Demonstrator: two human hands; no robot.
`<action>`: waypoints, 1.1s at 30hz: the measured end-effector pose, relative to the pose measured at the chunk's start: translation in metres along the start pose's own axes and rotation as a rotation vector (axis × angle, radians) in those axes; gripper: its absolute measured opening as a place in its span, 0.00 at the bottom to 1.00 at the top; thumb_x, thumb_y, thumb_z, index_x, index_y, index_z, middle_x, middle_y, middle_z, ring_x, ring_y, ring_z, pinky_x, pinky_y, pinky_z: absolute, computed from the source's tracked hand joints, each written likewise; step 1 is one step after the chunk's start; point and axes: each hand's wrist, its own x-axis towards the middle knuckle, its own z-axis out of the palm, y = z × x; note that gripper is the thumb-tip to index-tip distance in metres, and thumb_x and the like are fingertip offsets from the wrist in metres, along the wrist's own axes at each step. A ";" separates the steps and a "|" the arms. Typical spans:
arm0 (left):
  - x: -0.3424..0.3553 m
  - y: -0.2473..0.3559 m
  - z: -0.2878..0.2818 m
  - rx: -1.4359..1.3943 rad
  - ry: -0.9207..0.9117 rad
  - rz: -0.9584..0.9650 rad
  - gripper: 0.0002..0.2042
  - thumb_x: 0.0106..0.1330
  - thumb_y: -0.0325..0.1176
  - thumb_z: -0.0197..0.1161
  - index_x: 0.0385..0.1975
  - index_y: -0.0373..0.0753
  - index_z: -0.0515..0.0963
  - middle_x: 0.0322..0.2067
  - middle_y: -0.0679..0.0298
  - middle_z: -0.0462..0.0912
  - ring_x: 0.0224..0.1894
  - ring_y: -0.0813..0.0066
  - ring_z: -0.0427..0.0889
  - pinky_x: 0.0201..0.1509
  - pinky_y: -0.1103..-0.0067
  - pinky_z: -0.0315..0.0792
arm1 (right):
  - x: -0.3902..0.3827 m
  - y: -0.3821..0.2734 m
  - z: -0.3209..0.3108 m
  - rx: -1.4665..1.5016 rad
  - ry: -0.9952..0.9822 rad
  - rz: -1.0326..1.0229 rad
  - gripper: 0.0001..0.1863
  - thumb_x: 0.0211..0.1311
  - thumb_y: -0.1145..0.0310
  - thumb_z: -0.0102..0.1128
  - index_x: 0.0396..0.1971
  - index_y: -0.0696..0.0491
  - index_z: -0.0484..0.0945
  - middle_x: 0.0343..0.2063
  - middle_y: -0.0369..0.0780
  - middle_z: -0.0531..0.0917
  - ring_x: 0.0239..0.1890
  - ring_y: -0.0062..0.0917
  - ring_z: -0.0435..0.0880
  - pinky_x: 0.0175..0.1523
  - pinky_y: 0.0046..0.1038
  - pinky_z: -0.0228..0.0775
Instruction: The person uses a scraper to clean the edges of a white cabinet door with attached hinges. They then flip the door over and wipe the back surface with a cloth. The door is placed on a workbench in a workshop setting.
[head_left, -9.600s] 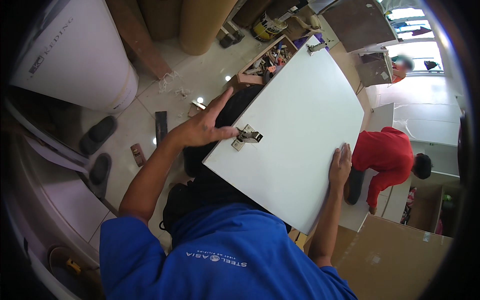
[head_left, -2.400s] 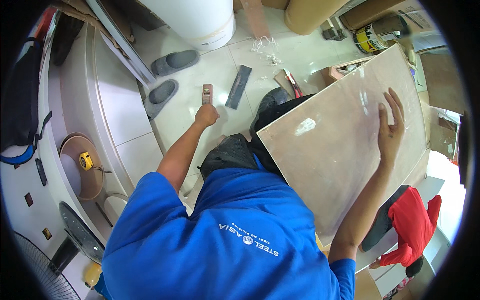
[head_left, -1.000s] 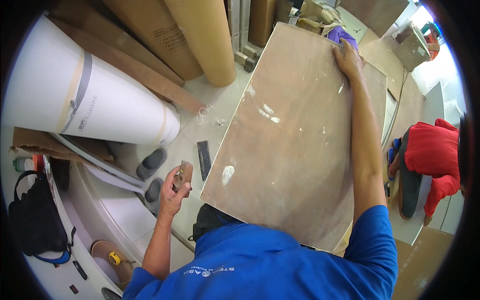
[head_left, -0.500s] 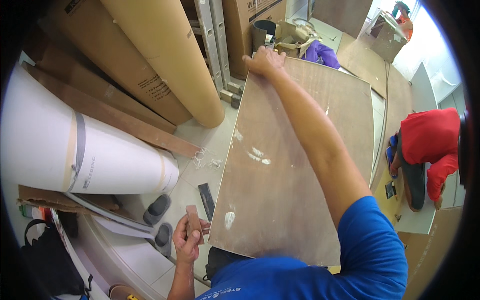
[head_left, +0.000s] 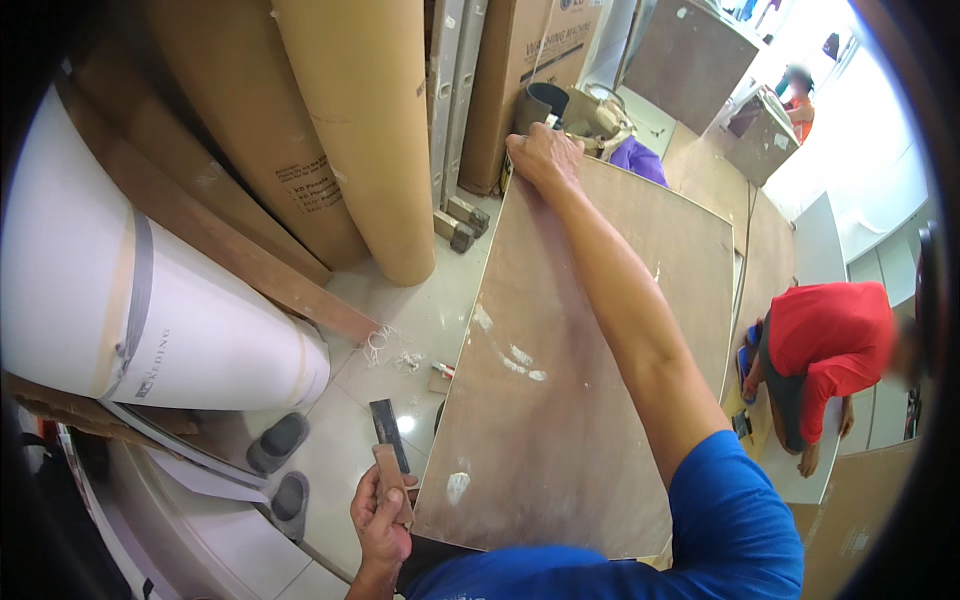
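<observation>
A brown wooden panel (head_left: 590, 400) with white filler patches lies in front of me. Its left edge runs beside my left hand (head_left: 383, 525), which is closed round a small reddish-brown sanding block (head_left: 393, 482), thumb pressed on its face. My right arm stretches across the panel. My right hand (head_left: 547, 157) rests on the far left corner, fingers curled over the edge.
Grey slippers (head_left: 277, 443) and a dark flat bar (head_left: 389, 436) lie on the tiles. A white roll (head_left: 210, 310), a cardboard tube (head_left: 370, 140) and a ladder (head_left: 455, 120) stand left. A person in red (head_left: 830, 335) bends at right; another (head_left: 800, 110) is farther off.
My view has shifted, so surroundings appear lower. Both hands keep their holds: the left on the sanding block, the right at the panel's far corner. The person in red has moved an arm.
</observation>
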 end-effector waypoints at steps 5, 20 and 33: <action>0.004 -0.003 0.011 -0.092 0.052 0.083 0.28 0.69 0.34 0.66 0.66 0.30 0.70 0.46 0.52 0.85 0.46 0.66 0.86 0.49 0.70 0.85 | 0.015 -0.016 -0.083 0.095 0.019 -0.040 0.25 0.64 0.52 0.52 0.45 0.56 0.89 0.48 0.57 0.89 0.56 0.50 0.87 0.64 0.51 0.68; -0.017 0.003 0.000 -0.025 -0.089 0.130 0.29 0.70 0.31 0.67 0.69 0.30 0.68 0.49 0.55 0.85 0.47 0.72 0.85 0.52 0.74 0.81 | -0.007 0.057 -0.107 0.284 -0.003 -0.238 0.24 0.67 0.67 0.54 0.63 0.50 0.81 0.56 0.55 0.86 0.62 0.51 0.83 0.67 0.46 0.72; 0.013 0.009 0.010 0.176 -0.062 0.058 0.28 0.70 0.30 0.69 0.67 0.26 0.70 0.50 0.56 0.84 0.49 0.72 0.84 0.55 0.75 0.79 | -0.172 0.201 -0.122 0.070 0.359 -0.068 0.32 0.68 0.59 0.68 0.70 0.49 0.74 0.74 0.51 0.72 0.76 0.48 0.68 0.79 0.50 0.55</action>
